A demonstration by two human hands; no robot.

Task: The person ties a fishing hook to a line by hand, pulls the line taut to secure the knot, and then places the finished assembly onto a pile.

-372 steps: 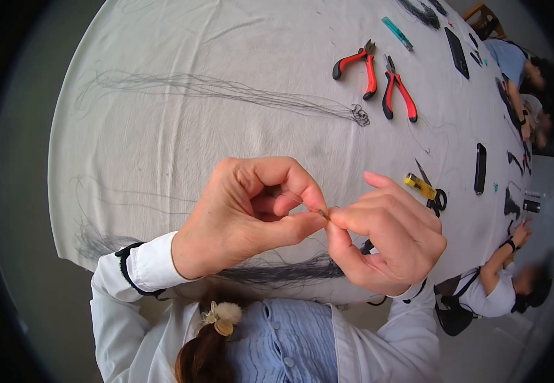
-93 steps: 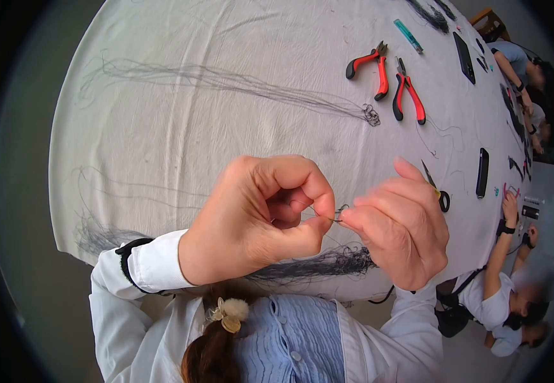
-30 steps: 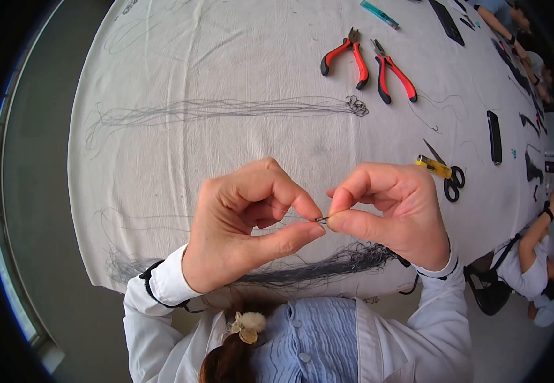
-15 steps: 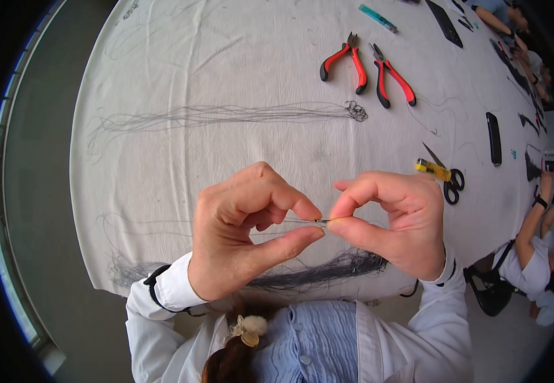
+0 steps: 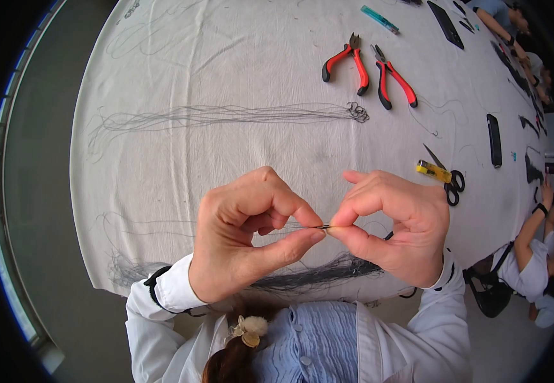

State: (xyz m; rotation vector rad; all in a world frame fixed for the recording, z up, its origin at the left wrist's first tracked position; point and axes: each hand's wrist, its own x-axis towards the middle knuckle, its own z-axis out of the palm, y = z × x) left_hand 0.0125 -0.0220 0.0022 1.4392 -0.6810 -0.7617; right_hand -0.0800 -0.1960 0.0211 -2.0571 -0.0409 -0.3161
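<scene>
A tiny dark piece (image 5: 325, 226) with thin thread sits between my two hands, too small to make out fully. My left hand (image 5: 251, 233) pinches its left end between thumb and forefinger. On the right end, the thumb and forefinger of my right hand (image 5: 395, 223) are pressed together. Fine dark threads run leftward behind my left hand. Beneath my wrists lies a thick bundle of dark thread (image 5: 321, 274), partly hidden by my hands. Farther up the white cloth, a thinner bundle of threads (image 5: 226, 115) ends in small loops at its right.
Two red-handled pliers (image 5: 347, 64) (image 5: 395, 80) lie at the top. Scissors (image 5: 454, 186) and a yellow lighter (image 5: 433, 171) are right of my right hand. Phones (image 5: 494, 140) and a teal cutter (image 5: 380, 20) rest on the tablecloth (image 5: 143, 179). Other people (image 5: 532, 255) sit along the right.
My left thumb and forefinger have closed together on the small piece. Both hands have shifted slightly downward. A co-worker's hands at the right have moved a little.
</scene>
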